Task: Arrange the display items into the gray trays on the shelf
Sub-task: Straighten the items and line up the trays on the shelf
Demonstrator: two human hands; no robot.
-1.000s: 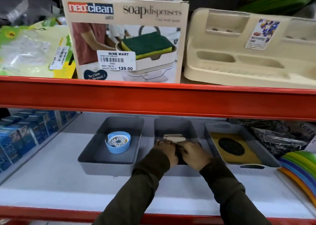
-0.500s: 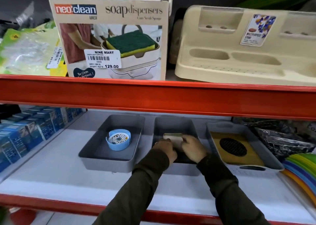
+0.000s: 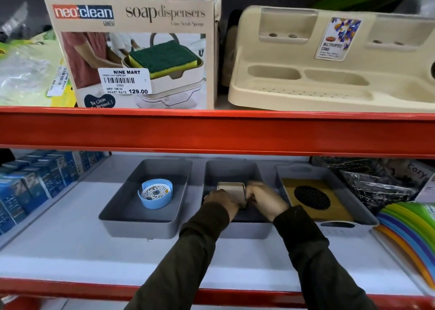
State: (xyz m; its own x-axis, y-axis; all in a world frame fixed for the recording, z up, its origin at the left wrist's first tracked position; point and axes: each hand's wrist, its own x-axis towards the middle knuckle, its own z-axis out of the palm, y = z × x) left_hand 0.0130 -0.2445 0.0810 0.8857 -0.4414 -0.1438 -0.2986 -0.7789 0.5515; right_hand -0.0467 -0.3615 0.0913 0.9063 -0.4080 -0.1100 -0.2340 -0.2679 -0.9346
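Note:
Three gray trays stand side by side on the lower white shelf. The left tray [image 3: 113,218] holds a round blue holder [image 3: 155,194] with a patterned disc inside. The right tray [image 3: 282,170] holds a yellow mat with a dark round mesh [image 3: 312,198]. Inside the middle tray [image 3: 231,168] stands a small beige rectangular item [image 3: 231,190]. My left hand [image 3: 221,202] grips its left side and my right hand [image 3: 266,199] grips its right side. The item's lower part is hidden behind my hands.
A red shelf beam [image 3: 216,130] runs across just above the trays. Blue boxes [image 3: 35,182] line the shelf's left side. Shiny packets [image 3: 376,182] and stacked coloured plates [image 3: 409,227] crowd the right. A soap dispenser box [image 3: 131,53] and beige stand [image 3: 334,60] sit above.
Both hands stay on the beige item in the middle tray; it has shifted slightly deeper and stands more upright. The camera has come closer to the shelf.

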